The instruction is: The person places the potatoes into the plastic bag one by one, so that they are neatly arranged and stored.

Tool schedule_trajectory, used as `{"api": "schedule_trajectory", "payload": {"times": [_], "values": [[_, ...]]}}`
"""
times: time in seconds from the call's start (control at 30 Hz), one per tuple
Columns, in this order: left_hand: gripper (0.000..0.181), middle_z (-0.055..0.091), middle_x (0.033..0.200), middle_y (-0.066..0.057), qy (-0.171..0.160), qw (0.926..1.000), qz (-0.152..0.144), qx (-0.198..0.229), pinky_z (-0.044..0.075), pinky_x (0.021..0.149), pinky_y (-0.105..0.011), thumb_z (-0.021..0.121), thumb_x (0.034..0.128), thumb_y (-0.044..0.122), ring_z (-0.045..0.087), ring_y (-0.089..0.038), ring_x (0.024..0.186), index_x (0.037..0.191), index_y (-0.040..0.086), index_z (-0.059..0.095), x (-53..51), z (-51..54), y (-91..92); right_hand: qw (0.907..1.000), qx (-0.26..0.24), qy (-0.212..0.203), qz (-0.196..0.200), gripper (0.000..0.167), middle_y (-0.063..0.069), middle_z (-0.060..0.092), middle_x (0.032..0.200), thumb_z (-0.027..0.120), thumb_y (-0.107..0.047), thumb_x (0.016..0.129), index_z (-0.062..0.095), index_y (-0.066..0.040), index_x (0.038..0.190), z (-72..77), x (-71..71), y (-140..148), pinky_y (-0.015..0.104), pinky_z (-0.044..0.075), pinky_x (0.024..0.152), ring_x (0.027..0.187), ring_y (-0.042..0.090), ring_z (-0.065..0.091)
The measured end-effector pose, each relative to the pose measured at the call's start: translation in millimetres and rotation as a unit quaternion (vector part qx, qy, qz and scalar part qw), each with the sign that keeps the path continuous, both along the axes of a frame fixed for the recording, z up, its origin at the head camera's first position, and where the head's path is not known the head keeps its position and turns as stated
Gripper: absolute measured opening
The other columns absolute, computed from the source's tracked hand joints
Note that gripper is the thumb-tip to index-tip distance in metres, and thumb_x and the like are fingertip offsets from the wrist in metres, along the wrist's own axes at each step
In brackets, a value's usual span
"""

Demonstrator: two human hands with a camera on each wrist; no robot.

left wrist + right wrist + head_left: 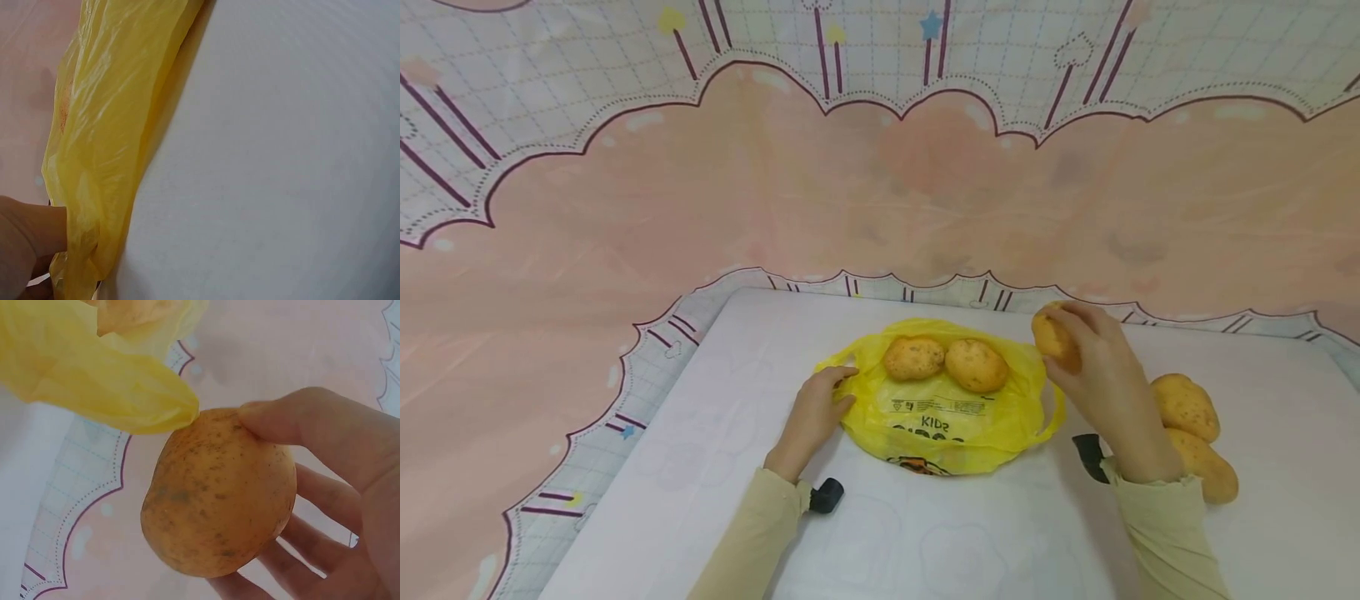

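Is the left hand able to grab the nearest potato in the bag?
Probably yes. The left hand is close to that potato, whose top looks uncovered; only the edge of the yellow plastic bag lies between. The hand seems to grip that edge, so it might have to let go first.

Bag (125,112) glossy plastic; potato (219,494) matt; sleeve (752,529) cloth.

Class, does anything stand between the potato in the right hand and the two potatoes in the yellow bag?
Only the right edge of the yellow bag, appearing beside the held potato; nothing else visible separates it from the two potatoes.
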State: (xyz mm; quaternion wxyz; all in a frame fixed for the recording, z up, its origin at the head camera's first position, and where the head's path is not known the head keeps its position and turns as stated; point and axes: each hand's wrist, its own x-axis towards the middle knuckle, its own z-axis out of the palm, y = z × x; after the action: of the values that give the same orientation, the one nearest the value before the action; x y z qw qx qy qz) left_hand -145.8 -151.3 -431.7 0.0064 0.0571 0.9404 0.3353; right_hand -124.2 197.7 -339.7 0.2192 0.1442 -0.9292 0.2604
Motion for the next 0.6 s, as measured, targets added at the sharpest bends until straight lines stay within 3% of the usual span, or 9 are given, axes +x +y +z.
{"api": "schedule_trajectory", "payload": {"times": [0.6], "values": [[0.042,0.062,0.133,-0.015,0.004,1.0,0.0,-0.007,0.046,0.107,-0.049,0.07,0.0907,0.004,0.058,-0.032,0.121,0.132,0.004,0.062,-0.3,-0.9,-0.5,0.999,0.023,-0.001,0.039,0.054,0.022,0.047,0.139,0.078,0.005,0.078,0.058,0.0,0.128,-0.3,1.1,-16.2,0.061,0.05,0.095,0.129,0.041,0.042]]}}
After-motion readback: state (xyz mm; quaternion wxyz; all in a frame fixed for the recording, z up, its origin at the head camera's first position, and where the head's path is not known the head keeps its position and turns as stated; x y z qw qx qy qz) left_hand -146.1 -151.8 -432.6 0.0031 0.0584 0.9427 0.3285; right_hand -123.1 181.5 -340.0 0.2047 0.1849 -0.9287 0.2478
